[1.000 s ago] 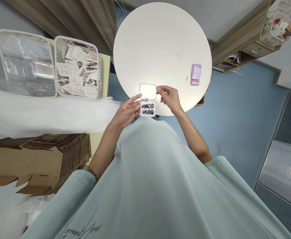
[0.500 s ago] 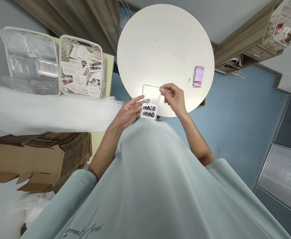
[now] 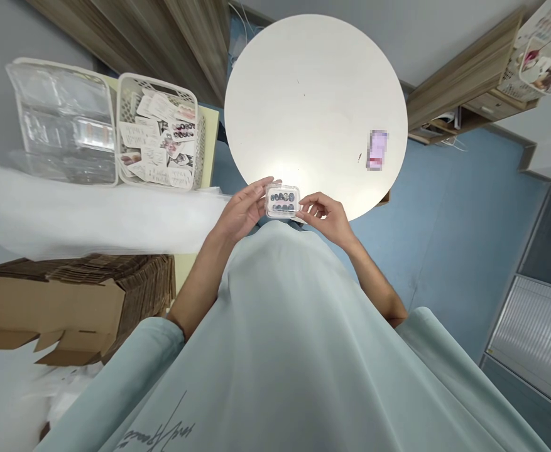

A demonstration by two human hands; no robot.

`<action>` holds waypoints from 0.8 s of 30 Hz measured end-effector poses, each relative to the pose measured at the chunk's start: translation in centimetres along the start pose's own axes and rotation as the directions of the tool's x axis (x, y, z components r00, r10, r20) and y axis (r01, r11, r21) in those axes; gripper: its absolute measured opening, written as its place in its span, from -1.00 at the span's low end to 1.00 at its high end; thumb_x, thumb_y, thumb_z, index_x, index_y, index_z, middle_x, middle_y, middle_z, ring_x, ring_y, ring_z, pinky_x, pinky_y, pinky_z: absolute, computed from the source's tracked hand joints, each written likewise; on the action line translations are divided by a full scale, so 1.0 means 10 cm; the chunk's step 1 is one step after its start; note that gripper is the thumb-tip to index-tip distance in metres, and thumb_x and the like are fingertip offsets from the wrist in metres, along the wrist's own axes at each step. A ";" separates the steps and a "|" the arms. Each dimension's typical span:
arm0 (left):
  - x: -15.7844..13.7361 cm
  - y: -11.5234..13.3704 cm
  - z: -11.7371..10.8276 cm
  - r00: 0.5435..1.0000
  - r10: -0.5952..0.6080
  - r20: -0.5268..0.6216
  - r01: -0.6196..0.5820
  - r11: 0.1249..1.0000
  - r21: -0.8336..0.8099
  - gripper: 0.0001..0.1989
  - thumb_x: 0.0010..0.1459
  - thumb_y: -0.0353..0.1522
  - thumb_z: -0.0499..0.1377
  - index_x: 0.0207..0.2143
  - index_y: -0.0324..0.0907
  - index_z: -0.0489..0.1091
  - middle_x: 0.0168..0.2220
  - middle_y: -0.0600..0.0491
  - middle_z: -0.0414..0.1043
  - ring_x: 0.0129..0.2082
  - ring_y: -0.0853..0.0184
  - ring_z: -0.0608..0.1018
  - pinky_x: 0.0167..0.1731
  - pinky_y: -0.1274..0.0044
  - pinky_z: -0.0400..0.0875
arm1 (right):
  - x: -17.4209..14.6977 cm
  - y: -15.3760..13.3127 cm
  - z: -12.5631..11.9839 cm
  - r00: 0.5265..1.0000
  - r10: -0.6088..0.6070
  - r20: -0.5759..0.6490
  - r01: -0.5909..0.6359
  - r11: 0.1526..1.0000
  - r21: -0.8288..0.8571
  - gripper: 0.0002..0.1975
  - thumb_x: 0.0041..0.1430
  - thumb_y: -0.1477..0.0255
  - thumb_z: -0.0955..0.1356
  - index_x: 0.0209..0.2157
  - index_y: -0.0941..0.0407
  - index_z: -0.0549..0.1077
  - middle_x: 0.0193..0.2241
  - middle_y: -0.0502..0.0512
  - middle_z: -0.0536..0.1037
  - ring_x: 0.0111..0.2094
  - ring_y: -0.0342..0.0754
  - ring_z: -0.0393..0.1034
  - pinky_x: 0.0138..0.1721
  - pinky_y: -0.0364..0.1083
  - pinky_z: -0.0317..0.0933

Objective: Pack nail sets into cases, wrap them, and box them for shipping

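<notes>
A small clear plastic case (image 3: 283, 201) with its lid down is held level in front of my body, over the near edge of the round white table (image 3: 313, 81). Two rows of dark blue-green press-on nails (image 3: 283, 208) show through the lid. My left hand (image 3: 244, 210) grips the case from its left side, some fingers reaching behind it. On the opposite side, my right hand (image 3: 325, 215) pinches the right edge with thumb and fingers.
A blurred purple item (image 3: 377, 150) lies on the table's right part. To the left stand a white basket (image 3: 197, 150) of cards with nails and another basket (image 3: 115, 135) of clear packaging. White sheeting (image 3: 105, 220) and stacked flat cardboard boxes (image 3: 91, 295) lie nearer.
The case's lid has swung down from upright to shut over the nails. My right hand has come down with it to the case's right edge. The left hand keeps its hold.
</notes>
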State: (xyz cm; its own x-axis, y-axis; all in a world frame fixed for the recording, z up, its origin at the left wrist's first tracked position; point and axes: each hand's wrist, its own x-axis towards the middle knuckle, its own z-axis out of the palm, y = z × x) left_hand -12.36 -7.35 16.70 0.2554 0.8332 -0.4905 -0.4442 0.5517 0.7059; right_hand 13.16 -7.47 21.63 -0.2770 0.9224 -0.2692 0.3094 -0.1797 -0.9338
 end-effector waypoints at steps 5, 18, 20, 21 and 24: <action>0.03 0.07 0.03 1.000 0.011 0.001 -0.011 1.000 0.008 -0.37 0.28 -0.15 0.52 0.33 -0.10 0.57 0.46 -0.20 0.48 0.50 -0.14 0.46 0.42 0.08 0.51 | 0.01 0.07 0.05 0.998 0.055 -0.008 -0.055 0.998 0.013 -0.45 0.21 -0.18 0.58 -0.16 -0.01 0.52 -0.28 -0.03 0.61 -0.43 -0.14 0.37 -0.38 -0.11 0.32; 0.14 0.05 -0.03 0.997 0.064 0.052 -0.071 0.987 0.142 -0.28 0.30 -0.06 0.49 0.42 -0.03 0.49 0.53 -0.18 0.38 0.52 -0.15 0.43 0.42 0.05 0.49 | 0.20 0.16 0.10 0.935 0.326 0.138 -0.353 0.889 0.293 -0.31 -0.06 -0.16 0.69 -0.16 0.05 0.54 -0.24 0.02 0.69 -0.49 -0.15 0.53 -0.56 -0.17 0.28; 0.14 0.04 -0.02 0.996 0.080 0.048 -0.086 0.983 0.161 -0.29 0.33 -0.04 0.47 0.43 -0.02 0.47 0.54 -0.18 0.36 0.53 -0.16 0.42 0.43 0.02 0.48 | 0.22 0.18 0.10 0.938 0.318 0.139 -0.347 0.880 0.325 -0.31 -0.10 -0.15 0.71 -0.21 0.05 0.54 -0.28 -0.01 0.68 -0.51 -0.17 0.51 -0.57 -0.18 0.26; 0.15 0.03 -0.01 0.995 0.088 0.046 -0.095 0.980 0.173 -0.29 0.34 -0.02 0.45 0.45 -0.01 0.45 0.55 -0.18 0.35 0.54 -0.15 0.41 0.43 0.02 0.47 | 0.23 0.19 0.10 0.939 0.317 0.133 -0.344 0.877 0.337 -0.31 -0.11 -0.15 0.72 -0.21 0.05 0.53 -0.30 -0.02 0.67 -0.52 -0.18 0.50 -0.58 -0.18 0.25; 0.14 0.01 -0.01 0.995 0.095 0.030 -0.099 0.964 0.246 -0.25 0.36 0.01 0.42 0.49 0.02 0.39 0.56 -0.17 0.34 0.55 -0.15 0.38 0.45 0.01 0.44 | 0.26 0.23 0.07 0.942 0.320 0.102 -0.335 0.875 0.348 -0.30 -0.12 -0.14 0.73 -0.20 0.04 0.53 -0.31 -0.05 0.66 -0.53 -0.19 0.49 -0.58 -0.19 0.24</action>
State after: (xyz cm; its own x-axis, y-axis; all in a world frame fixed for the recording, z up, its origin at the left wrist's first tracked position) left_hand -12.15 -6.14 15.98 0.2380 0.8824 -0.4059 -0.2428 0.4587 0.8548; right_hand 12.55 -5.75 18.61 -0.2549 0.7762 -0.5766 0.0468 -0.5857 -0.8092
